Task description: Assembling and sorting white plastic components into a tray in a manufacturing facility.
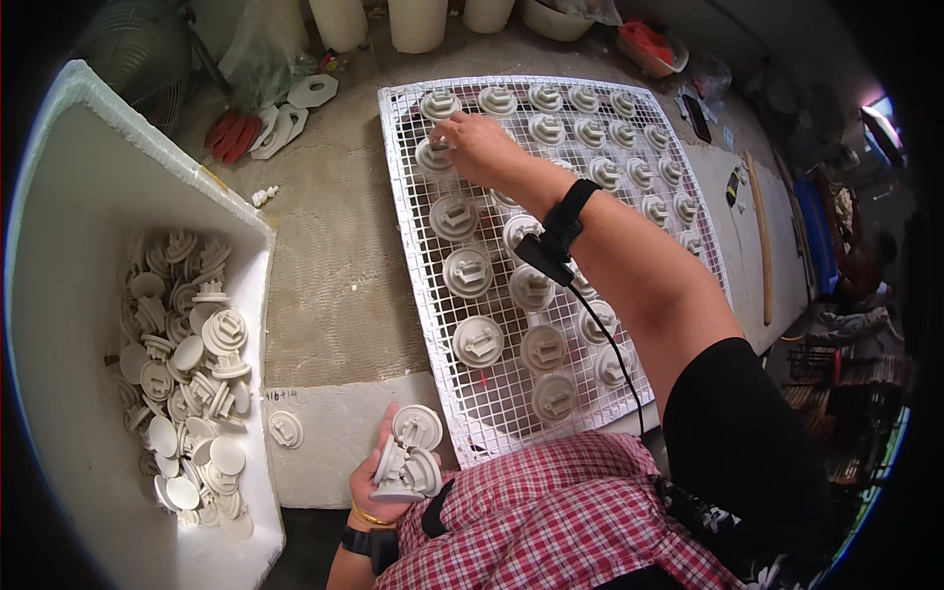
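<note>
My right hand reaches to the far left corner of a white wire-grid rack. Its fingers are closed on the edge of a white round piece, a disc with a raised block on top, lying on the grid. Rows of similar discs, such as one near disc, cover much of the rack, block side up; my right forearm hides some of them. Low in front of my body, my left hand cradles several of these white pieces, stacked against the palm and fingers.
At the left, a white foam box holds a heap of loose discs. One single disc lies between box and rack. Farther back are white octagonal plates, red pieces and white buckets. A wooden stick lies right of the rack.
</note>
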`<state>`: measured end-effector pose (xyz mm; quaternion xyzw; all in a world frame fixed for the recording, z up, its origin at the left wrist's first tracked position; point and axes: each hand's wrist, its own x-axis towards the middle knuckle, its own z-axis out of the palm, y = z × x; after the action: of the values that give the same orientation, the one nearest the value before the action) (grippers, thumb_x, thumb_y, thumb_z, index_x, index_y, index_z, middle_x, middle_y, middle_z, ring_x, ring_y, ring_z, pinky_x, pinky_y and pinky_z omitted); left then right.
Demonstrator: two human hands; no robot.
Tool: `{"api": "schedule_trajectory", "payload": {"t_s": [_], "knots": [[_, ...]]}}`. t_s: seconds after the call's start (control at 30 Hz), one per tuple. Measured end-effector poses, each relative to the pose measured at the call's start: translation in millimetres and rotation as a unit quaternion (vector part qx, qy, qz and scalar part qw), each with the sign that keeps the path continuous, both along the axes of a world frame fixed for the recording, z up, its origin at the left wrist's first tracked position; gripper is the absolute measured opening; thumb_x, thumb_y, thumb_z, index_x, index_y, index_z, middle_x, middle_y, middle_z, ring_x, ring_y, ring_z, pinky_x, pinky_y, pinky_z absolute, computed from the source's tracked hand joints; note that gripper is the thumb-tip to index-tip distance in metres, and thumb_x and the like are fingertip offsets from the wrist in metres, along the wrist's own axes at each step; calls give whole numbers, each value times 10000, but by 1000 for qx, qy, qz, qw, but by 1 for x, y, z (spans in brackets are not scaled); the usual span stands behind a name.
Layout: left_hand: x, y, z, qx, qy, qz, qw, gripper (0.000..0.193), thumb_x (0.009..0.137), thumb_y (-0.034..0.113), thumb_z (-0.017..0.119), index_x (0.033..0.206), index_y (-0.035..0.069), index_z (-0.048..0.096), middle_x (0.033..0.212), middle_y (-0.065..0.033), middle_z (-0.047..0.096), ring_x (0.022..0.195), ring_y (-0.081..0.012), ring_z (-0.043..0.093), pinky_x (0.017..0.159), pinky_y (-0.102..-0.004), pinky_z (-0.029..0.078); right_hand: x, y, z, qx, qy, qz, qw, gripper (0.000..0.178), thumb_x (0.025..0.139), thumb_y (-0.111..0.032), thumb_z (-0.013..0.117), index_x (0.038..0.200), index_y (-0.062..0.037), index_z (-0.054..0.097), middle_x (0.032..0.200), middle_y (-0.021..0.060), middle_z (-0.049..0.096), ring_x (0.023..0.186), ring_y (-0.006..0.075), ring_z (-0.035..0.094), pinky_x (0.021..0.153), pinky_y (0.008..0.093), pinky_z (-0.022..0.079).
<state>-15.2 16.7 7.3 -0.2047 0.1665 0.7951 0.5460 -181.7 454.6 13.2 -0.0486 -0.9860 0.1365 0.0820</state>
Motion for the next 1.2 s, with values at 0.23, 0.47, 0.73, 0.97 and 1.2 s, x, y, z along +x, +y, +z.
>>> {"api": "schedule_trajectory", "payload": {"t_s": [0.23, 0.47, 0.73, 0.97, 1.2], "knots": [[0, 1, -9, -6, 8, 22, 1000, 839, 873, 375, 597, 1545, 250, 110, 1419, -183, 401, 1040, -424, 565, 807, -583, 514, 6, 1, 22, -38, -11, 49, 998, 298, 839, -143, 646, 1123, -52, 628, 1050, 153, 602, 1005, 351, 599, 869, 432, 500], [-2, 3, -11, -6, 15, 20, 1000, 844, 869, 358, 593, 1547, 236, 104, 1423, -180, 401, 1060, -433, 556, 831, -587, 503, -43, 34, 7, 36, 38, -112, 992, 398, 831, -133, 604, 1229, -146, 608, 1161, 164, 581, 1044, 361, 601, 905, 449, 485], [-1, 3, -9, -32, 24, 33, 999, 829, 873, 357, 577, 1547, 209, 119, 1428, -175, 405, 1058, -434, 548, 842, -566, 495, -58, 43, -8, 37, -6, -75, 996, 319, 859, -179, 613, 1177, -159, 616, 1122, 136, 593, 1024, 337, 614, 881, 443, 495], [-2, 5, -11, -29, 18, 38, 999, 823, 876, 359, 565, 1548, 202, 116, 1424, -173, 412, 1046, -431, 553, 837, -556, 497, -52, 46, -10, 40, 15, -13, 999, 252, 874, -184, 608, 1125, -171, 622, 1087, 118, 597, 1002, 328, 620, 860, 443, 487], [-2, 5, -6, -42, 40, 26, 998, 808, 874, 355, 538, 1547, 191, 123, 1434, -165, 410, 1072, -397, 568, 868, -554, 504, -43, 38, 1, 52, 26, -51, 997, 365, 843, -128, 619, 1202, -190, 619, 1154, 108, 570, 1138, 319, 539, 951, 438, 442]]}}
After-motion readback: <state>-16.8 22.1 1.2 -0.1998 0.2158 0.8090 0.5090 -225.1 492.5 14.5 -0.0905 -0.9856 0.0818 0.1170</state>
